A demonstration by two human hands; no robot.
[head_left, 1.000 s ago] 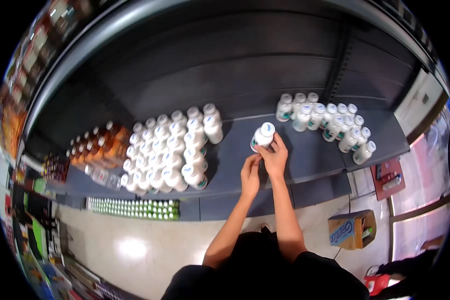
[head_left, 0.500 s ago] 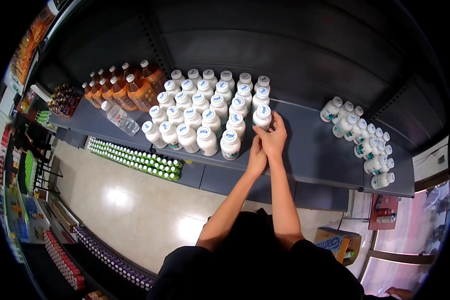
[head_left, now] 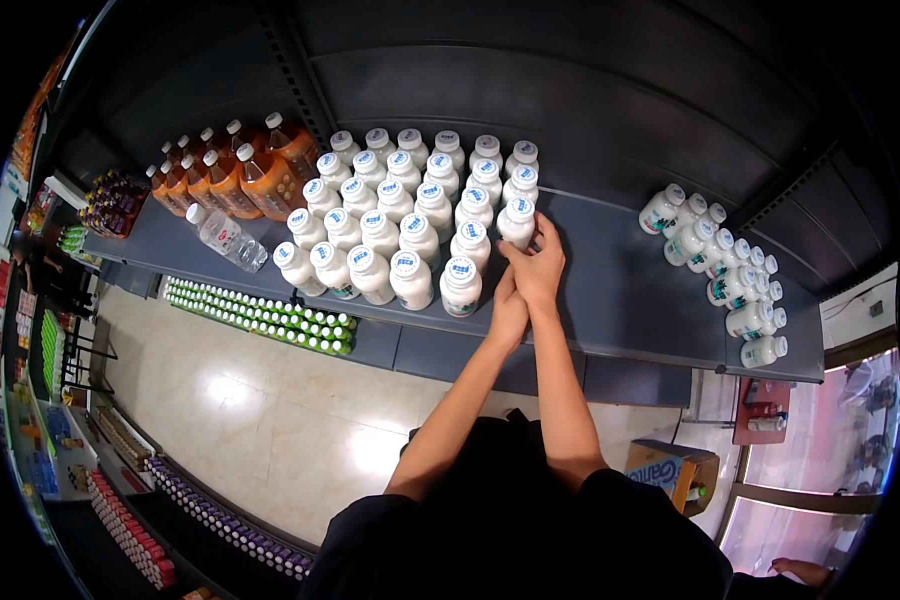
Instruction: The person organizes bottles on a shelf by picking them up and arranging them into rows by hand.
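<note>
My right hand (head_left: pixel 536 268) is wrapped round a white plastic bottle (head_left: pixel 515 228) with a blue-printed white cap, thumb at its front and fingers along its right side. The bottle stands upright in the rightmost row of similar bottles, in front of another white bottle (head_left: pixel 521 187). Just below, my left hand (head_left: pixel 509 312) lies against the right hand and wrist near the bottle's base; its fingers are mostly hidden. To the left, several rows of the same white bottles (head_left: pixel 379 235) stand on the dark grey shelf (head_left: pixel 610 300).
More white bottles (head_left: pixel 733 287) stand in a slanting group at the shelf's right end. A clear water bottle (head_left: pixel 232 240) lies beside orange drink bottles (head_left: pixel 267 185) on the left. Green bottles (head_left: pixel 260 315) line a lower level. A cardboard box (head_left: pixel 660 470) sits on the floor.
The held bottle has shifted slightly left and back, closer to the neighbouring bottles. Both hands have moved with it, and the camera view has shifted a little.
</note>
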